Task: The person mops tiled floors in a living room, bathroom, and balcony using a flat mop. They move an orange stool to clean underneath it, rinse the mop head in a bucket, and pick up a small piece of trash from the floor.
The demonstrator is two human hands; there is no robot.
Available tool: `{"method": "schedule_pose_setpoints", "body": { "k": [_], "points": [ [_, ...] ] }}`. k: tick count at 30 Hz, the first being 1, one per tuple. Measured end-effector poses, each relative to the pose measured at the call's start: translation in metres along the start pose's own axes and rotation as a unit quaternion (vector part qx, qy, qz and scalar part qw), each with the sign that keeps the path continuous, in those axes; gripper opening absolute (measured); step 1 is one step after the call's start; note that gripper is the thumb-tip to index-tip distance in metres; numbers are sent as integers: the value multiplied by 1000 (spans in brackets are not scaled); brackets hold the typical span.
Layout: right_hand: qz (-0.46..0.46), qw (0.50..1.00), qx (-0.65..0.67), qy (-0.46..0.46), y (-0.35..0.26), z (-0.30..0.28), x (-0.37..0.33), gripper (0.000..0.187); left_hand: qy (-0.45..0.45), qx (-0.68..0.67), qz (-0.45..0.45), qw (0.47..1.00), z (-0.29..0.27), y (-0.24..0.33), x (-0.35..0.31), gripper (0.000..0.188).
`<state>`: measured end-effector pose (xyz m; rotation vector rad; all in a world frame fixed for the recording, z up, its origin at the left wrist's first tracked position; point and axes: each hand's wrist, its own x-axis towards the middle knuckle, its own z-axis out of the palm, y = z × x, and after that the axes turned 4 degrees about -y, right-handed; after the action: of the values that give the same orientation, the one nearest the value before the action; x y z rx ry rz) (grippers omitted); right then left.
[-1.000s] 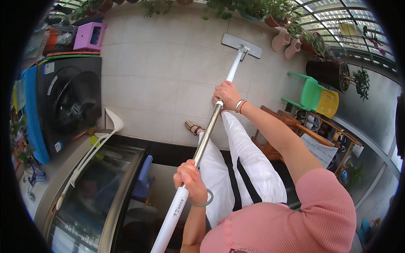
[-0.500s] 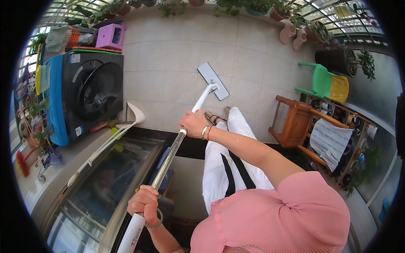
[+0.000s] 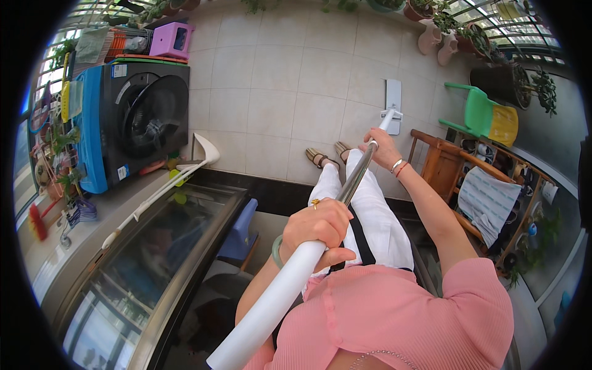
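A flat mop with a white and silver handle point(image 3: 356, 179) slants from below my chest out to the right. Its rectangular grey head point(image 3: 393, 92) lies flat on the tiled floor, near the green chair. My left hand point(image 3: 317, 225) is wrapped round the upper handle, just past the thick white grip point(image 3: 271, 305). Further down the pole, my right hand point(image 3: 380, 147) is closed round the white lower section, with its wrist turned toward the mop head. The right palm and some of its fingers are hidden.
A dark front-loading washing machine point(image 3: 145, 117) with its round door stands at left, a white long-handled dustpan point(image 3: 206, 151) beside it. On the right are the green chair point(image 3: 472, 114), a wooden chair point(image 3: 435, 161) and a shoe rack point(image 3: 515, 231). Potted plants point(image 3: 419, 9) line the far edge.
The mop head has slid to the right across the tiles and turned nearly lengthwise. Both hands have swung right with the handle, the left one rising closer to my chest.
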<state>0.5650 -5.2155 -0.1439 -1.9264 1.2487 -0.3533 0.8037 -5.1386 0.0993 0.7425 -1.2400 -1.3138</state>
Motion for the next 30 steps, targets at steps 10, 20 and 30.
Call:
{"method": "schedule_pose_setpoints", "body": {
  "k": [10, 20, 30],
  "points": [
    [-46, 998, 29, 45, -28, 81, 60, 17, 81, 65, -37, 994, -67, 35, 5, 19],
    [-197, 957, 69, -201, -160, 172, 161, 8, 306, 276, 4, 911, -66, 89, -74, 19],
    [-315, 846, 21, -430, -240, 266, 73, 14, 565, 354, -46, 744, 0, 124, -164, 16]
  ]
}}
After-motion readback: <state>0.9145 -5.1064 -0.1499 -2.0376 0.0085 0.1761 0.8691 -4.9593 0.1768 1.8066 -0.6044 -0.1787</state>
